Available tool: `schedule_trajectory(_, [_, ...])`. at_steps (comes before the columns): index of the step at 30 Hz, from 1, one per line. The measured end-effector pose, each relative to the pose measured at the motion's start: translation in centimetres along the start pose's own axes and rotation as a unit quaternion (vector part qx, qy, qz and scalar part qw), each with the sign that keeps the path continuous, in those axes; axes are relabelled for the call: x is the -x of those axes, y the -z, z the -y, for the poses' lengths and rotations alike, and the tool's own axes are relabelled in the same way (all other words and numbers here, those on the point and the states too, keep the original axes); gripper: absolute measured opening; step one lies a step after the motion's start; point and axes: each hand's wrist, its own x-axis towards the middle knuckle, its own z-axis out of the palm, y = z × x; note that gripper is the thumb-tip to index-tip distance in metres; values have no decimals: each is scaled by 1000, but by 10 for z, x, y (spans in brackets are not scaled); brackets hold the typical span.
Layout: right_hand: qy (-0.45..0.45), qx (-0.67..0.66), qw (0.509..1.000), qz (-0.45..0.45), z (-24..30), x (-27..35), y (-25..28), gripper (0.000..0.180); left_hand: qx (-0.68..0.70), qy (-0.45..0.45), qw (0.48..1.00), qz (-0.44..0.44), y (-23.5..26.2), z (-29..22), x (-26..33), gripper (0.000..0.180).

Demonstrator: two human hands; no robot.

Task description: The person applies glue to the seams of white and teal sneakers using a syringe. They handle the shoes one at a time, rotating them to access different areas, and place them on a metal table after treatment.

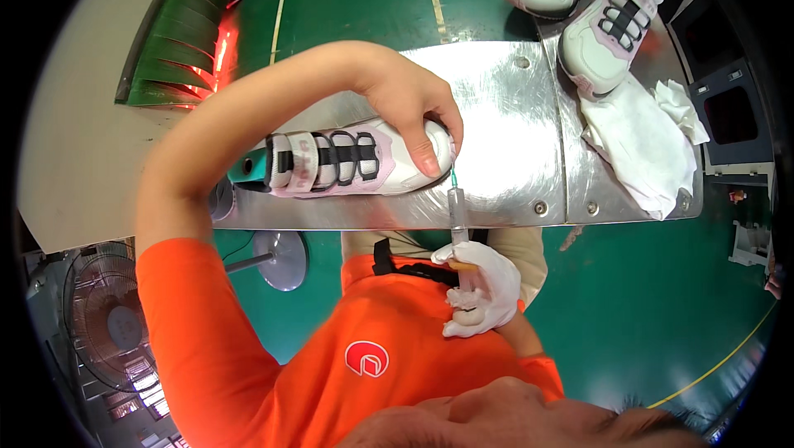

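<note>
A white and lilac sneaker with dark straps lies on its sole on the metal plate, its toe toward the right. My bare left hand reaches over from the far side and is closed around the toe, thumb pressed on top. My right hand, in a white glove, grips a clear syringe near the plate's front edge. The syringe points away from me. Its thin needle meets the edge of the toe, near the sole; whether it touches cannot be made out. Gloved fingers hide part of the syringe's rear end.
At the right end of the metal plate stand more sneakers beside a crumpled white cloth. A green belt runs beyond. Green strip curtains with a red glow hang at far left. A fan stands at lower left.
</note>
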Motion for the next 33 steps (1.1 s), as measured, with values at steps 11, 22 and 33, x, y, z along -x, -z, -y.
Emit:
schedule_trajectory(11, [104,-254,940,205,96,-103,38,110,36,-216,878,-425,-49,-35,117,52])
schedule_trajectory(22, [-103,-192,953,209,108,-187,7,112,289,-344,636,-627,-100,72,117,59])
schedule_trajectory(33, [-105,-292,940,140,56,-198,8,103,416,-289,517,-690,-112,117,95,54])
